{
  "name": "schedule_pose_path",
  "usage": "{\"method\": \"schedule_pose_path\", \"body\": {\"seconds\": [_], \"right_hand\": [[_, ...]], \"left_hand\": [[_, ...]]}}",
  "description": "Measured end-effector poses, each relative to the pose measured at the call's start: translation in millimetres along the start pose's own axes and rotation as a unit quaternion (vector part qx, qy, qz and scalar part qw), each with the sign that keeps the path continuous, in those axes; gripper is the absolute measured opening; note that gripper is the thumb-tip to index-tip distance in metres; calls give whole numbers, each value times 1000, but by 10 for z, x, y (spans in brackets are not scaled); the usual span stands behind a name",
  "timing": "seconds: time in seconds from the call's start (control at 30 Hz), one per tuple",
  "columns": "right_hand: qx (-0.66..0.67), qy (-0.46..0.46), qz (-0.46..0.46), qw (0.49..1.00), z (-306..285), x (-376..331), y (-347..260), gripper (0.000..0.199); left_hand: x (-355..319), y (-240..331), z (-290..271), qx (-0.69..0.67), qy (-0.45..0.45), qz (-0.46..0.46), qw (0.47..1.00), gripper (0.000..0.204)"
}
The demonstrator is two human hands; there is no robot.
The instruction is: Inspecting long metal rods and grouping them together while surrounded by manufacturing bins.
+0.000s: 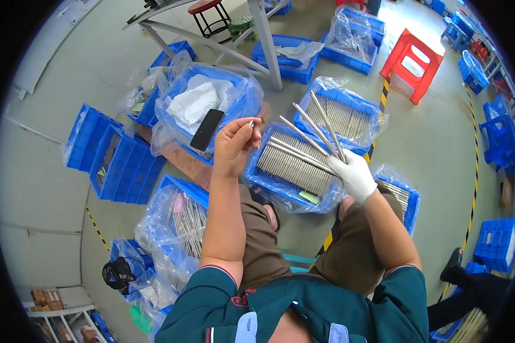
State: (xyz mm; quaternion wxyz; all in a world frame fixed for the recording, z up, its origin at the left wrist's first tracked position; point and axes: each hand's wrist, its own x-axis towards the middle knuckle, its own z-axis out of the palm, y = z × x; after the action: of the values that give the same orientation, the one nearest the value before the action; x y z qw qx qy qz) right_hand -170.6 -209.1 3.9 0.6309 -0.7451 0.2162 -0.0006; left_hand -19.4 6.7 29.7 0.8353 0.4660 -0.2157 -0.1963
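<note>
My left hand (233, 144) is bare and raised, closed in a pinch on a small shiny metal piece (252, 124) whose kind is too small to make out. My right hand (356, 177), in a white glove, grips several metal rods (328, 127) at their near ends, and they fan out away from me. Below the hands, a blue crate (256, 178) lined with clear plastic holds a row of similar rods (292, 168) and a yellow-green slip (309, 196). A black phone (207, 130) rests at a slant on a plastic-lined blue crate (249, 94), left of my left hand.
Another blue crate of rods (349, 117) stands just beyond, and one (397, 197) is by my right knee. Crates with wrapped rods (190, 226) lie at my left. A table leg (265, 46) and a red stool (415, 63) stand farther off. Someone's dark-clothed leg (469, 286) shows at lower right.
</note>
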Motion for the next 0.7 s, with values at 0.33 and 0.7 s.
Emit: {"method": "schedule_pose_path", "body": {"seconds": [0.33,0.7], "right_hand": [[51,-60,-21,997,114,-93,-87,16],[-28,-93,-50,994,61,-97,-85,34]], "left_hand": [[7,-189,-108,12,-35,-78,996,28],[-55,-542,55,162,-71,-135,975,29]]}}
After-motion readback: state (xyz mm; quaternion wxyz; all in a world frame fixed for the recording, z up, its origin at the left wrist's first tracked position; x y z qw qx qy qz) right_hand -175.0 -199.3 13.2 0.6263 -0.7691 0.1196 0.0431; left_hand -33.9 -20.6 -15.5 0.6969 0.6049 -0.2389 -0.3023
